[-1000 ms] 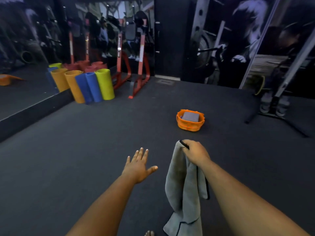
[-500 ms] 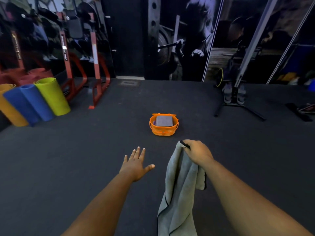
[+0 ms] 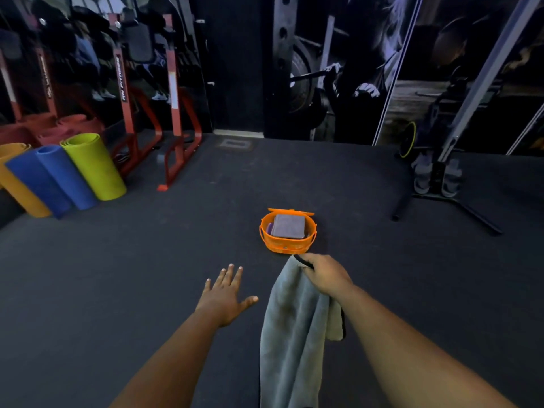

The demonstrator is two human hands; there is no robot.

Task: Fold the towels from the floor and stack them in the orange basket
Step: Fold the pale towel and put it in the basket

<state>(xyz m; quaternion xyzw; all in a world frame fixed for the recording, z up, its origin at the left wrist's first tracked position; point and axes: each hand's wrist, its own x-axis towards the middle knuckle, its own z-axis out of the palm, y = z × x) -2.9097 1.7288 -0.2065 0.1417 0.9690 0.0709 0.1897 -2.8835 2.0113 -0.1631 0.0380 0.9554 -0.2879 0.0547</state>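
**Grey towel in hand, basket on floor**

Right hand (image 3: 326, 276): fingers curled round top edge of hanging grey towel (image 3: 291, 334). Left hand (image 3: 225, 295): fingers spread, holding nothing. Orange basket (image 3: 287, 245): mid-floor (image 3: 117, 275), beyond the hands, containing folded towel (image 3: 288, 226).

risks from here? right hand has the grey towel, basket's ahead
1. The grey towel hangs unfolded from the right hand, gripped only at its top edge; its lower end runs out of view and might drag or get stepped on.
2. The orange basket already holds a folded towel; dropping this one in unfolded would likely spoil the stack. The left hand is open and free to help fold.
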